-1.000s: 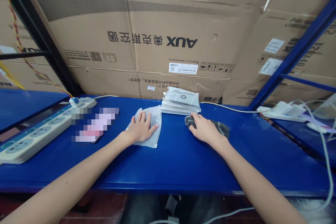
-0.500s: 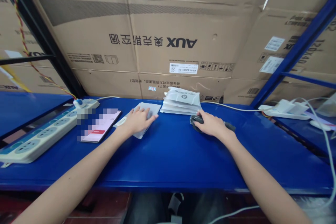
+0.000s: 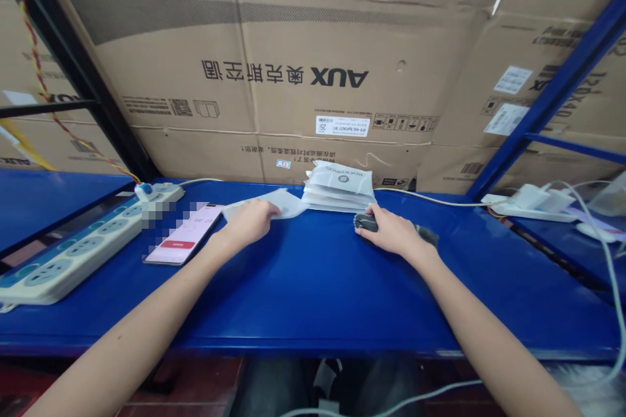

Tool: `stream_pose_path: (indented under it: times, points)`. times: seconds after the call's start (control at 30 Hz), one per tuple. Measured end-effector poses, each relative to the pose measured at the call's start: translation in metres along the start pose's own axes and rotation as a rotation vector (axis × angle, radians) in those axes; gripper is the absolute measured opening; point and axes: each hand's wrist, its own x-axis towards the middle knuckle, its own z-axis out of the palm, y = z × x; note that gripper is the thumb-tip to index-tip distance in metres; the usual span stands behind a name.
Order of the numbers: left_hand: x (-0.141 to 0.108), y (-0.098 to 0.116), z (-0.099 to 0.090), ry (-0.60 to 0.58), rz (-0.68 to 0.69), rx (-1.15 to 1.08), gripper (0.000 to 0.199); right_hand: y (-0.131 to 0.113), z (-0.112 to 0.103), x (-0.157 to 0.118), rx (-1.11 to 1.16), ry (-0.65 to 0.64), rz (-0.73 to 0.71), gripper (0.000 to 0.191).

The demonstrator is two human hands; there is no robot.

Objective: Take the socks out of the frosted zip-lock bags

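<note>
My left hand (image 3: pixel 253 220) is closed on a frosted white plastic bag (image 3: pixel 289 203), pinching its near edge. The bag's far part lies toward the back of the blue table, its right corner close to a stack of similar frosted bags (image 3: pixel 340 186) printed ROCKBROS. My right hand (image 3: pixel 391 229) is wrapped over a dark grey rolled fabric piece (image 3: pixel 364 222) lying on the table. One end of the fabric shows left of the fingers, and the other (image 3: pixel 427 234) sticks out behind the wrist.
A phone (image 3: pixel 184 238) with a lit screen lies left of my left hand, beside a long white power strip (image 3: pixel 88 244). Another strip with plugs (image 3: pixel 531 202) sits at the right. A large cardboard sheet (image 3: pixel 293 32) stands behind the blue table (image 3: pixel 313 293).
My left hand was spread flat on the bag; now its fingers are closed and the bag's near edge is lifted and drawn back. My right hand stays on the grey fabric.
</note>
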Motion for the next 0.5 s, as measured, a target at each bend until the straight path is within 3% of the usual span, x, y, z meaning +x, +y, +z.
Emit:
stream_pose_path:
  times: [0.13,0.2,0.27,0.33,0.5]
  points:
    - [-0.001,0.000,-0.010,0.203,-0.055,0.013,0.040,0.002,-0.002,0.000,-0.018,0.006,0.038,0.046]
    - [0.004,-0.008,-0.007,0.327,0.040,-0.024,0.040,0.006,-0.004,0.001,-0.047,0.011,0.064,0.043]
    - [0.012,-0.020,0.001,0.366,0.101,-0.042,0.040,0.013,-0.005,0.002,-0.079,0.021,0.073,0.037]
    - [0.019,-0.032,0.012,0.307,0.065,-0.029,0.038,0.021,-0.006,0.004,-0.097,0.029,0.078,0.032]
    - [0.023,-0.045,0.032,0.005,-0.044,0.026,0.045,0.038,-0.003,0.012,-0.131,0.040,0.145,0.039]
